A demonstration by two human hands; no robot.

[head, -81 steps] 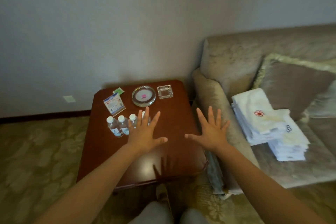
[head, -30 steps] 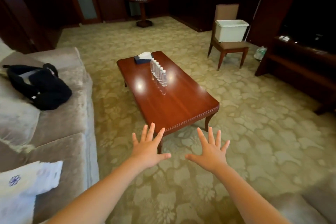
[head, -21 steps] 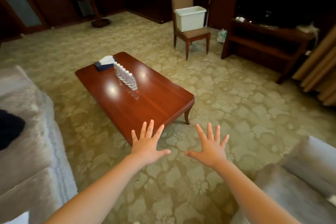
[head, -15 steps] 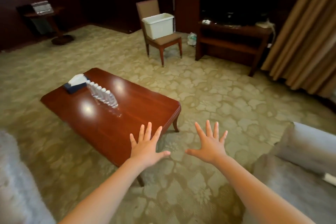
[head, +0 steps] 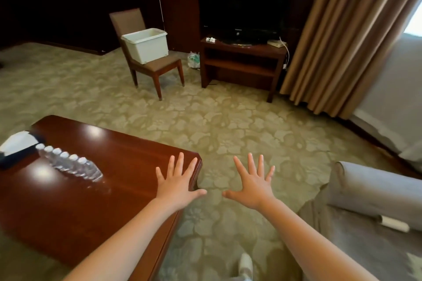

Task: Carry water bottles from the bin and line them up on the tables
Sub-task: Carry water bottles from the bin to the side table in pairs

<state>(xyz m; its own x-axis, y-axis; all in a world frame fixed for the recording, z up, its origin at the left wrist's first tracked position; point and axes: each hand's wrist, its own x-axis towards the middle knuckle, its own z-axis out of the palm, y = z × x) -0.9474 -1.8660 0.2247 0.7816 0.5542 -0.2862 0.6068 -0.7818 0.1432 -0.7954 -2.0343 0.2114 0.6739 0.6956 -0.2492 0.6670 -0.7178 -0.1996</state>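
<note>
Glossy wooden coffee table point(head: 68, 212) stands on patterned carpet point(head: 228, 125) facing television point(head: 242, 2).

the left hand point(head: 177, 186) and right hand point(head: 253, 186) were bare, and both forearms point(head: 127, 235) were bare as far as they showed. low between them a white shoe point(head: 246, 263) showed its rounded toe, with a bit of pale grey trouser cloth point(head: 242, 278) just behind it.
</note>
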